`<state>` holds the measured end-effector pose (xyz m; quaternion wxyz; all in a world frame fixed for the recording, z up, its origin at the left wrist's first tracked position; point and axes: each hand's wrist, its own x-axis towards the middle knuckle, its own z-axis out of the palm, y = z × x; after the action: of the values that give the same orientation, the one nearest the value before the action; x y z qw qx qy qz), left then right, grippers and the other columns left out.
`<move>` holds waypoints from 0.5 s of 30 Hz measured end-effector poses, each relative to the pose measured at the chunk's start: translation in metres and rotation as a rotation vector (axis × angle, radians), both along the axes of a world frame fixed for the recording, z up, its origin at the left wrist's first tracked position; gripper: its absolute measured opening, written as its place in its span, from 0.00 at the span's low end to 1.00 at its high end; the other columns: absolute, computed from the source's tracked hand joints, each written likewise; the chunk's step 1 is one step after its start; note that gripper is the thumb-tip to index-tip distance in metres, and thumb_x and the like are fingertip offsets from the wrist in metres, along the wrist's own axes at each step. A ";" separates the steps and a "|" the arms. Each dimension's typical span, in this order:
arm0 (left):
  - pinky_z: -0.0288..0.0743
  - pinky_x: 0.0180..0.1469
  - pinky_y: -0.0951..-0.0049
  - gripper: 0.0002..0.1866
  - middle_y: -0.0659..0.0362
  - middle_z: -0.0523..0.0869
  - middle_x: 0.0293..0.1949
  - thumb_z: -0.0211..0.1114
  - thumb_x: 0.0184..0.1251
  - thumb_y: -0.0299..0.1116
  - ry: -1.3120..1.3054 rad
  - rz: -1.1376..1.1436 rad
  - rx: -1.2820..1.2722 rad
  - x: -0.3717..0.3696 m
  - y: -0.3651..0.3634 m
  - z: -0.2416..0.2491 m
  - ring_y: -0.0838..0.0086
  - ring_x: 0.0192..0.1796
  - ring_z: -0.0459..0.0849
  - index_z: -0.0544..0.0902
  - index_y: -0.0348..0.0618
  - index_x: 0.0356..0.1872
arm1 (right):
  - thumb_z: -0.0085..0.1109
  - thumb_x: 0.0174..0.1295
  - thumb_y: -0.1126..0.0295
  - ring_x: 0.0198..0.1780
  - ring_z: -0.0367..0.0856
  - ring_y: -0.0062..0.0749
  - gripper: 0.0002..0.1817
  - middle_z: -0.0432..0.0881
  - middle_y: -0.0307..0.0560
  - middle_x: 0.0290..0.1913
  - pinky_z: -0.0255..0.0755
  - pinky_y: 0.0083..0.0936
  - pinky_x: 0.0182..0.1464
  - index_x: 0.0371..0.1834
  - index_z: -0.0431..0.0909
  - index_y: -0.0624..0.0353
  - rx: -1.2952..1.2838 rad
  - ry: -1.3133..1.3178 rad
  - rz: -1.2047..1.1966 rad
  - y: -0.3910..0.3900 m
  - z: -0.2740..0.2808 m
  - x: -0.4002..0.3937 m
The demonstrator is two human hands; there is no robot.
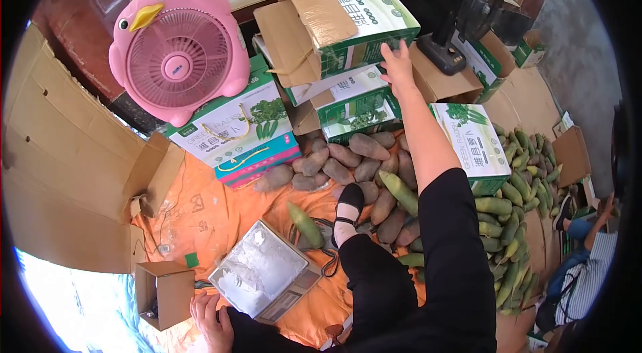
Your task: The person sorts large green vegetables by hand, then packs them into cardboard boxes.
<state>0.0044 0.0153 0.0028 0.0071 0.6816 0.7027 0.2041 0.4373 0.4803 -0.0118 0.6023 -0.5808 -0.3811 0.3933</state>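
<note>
My right hand [399, 67] is stretched out to the front, at the near right corner of a green and white radish carton [366, 5]. Its fingers are spread and seem to touch the carton's green side. That carton has its brown flaps open to the left and sits on top of another green carton [361, 115]. My left hand [212, 323] is low at the left, fingers loosely bent and apart, with nothing visible in it. It is beside a weighing scale [261, 266] with a whitish, plastic-covered top. A green radish [305, 226] lies just beyond the scale.
A pink penguin-shaped fan [177, 52] stands on a carton at the left. Dark-skinned roots [344, 156] and a heap of green radishes [515, 212] cover the floor. Another radish carton [471, 142] and a black fan [461, 19] are at right. Another person [588, 266] is at far right.
</note>
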 end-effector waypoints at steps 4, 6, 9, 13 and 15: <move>0.62 0.59 0.55 0.15 0.50 0.76 0.45 0.59 0.52 0.22 -0.003 0.005 -0.013 0.002 -0.004 0.001 0.53 0.54 0.72 0.76 0.37 0.43 | 0.58 0.59 0.53 0.51 0.74 0.36 0.43 0.70 0.46 0.60 0.70 0.38 0.45 0.73 0.45 0.50 -0.007 -0.013 0.079 -0.029 -0.006 0.001; 0.62 0.59 0.55 0.15 0.49 0.76 0.45 0.58 0.53 0.22 0.007 -0.033 -0.014 0.002 -0.005 -0.002 0.52 0.54 0.72 0.76 0.37 0.44 | 0.59 0.59 0.55 0.46 0.76 0.33 0.38 0.73 0.45 0.54 0.72 0.34 0.41 0.70 0.53 0.52 -0.040 -0.020 0.080 -0.050 -0.014 0.004; 0.63 0.58 0.55 0.15 0.49 0.76 0.45 0.58 0.54 0.22 0.000 -0.069 -0.005 -0.005 -0.012 -0.008 0.52 0.54 0.73 0.77 0.36 0.45 | 0.61 0.57 0.62 0.34 0.76 0.24 0.31 0.79 0.41 0.40 0.70 0.25 0.29 0.64 0.63 0.55 -0.070 0.049 0.067 -0.094 -0.051 0.017; 0.64 0.57 0.55 0.14 0.47 0.77 0.47 0.57 0.57 0.21 0.019 -0.054 0.027 -0.011 -0.017 -0.010 0.52 0.55 0.73 0.76 0.34 0.46 | 0.59 0.58 0.63 0.34 0.77 0.22 0.23 0.79 0.39 0.41 0.69 0.20 0.29 0.57 0.71 0.56 -0.243 0.082 0.086 -0.184 -0.102 0.037; 0.64 0.57 0.56 0.14 0.47 0.76 0.48 0.56 0.57 0.21 0.025 -0.047 0.018 -0.013 -0.022 -0.010 0.52 0.56 0.72 0.76 0.34 0.46 | 0.58 0.59 0.64 0.35 0.78 0.23 0.21 0.79 0.39 0.42 0.70 0.20 0.31 0.56 0.72 0.56 -0.309 0.109 0.021 -0.226 -0.134 0.059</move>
<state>-0.0084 -0.0068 -0.0076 -0.0030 0.7004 0.6846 0.2019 0.4960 0.2545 -0.1456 0.5214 -0.6403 -0.2890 0.4844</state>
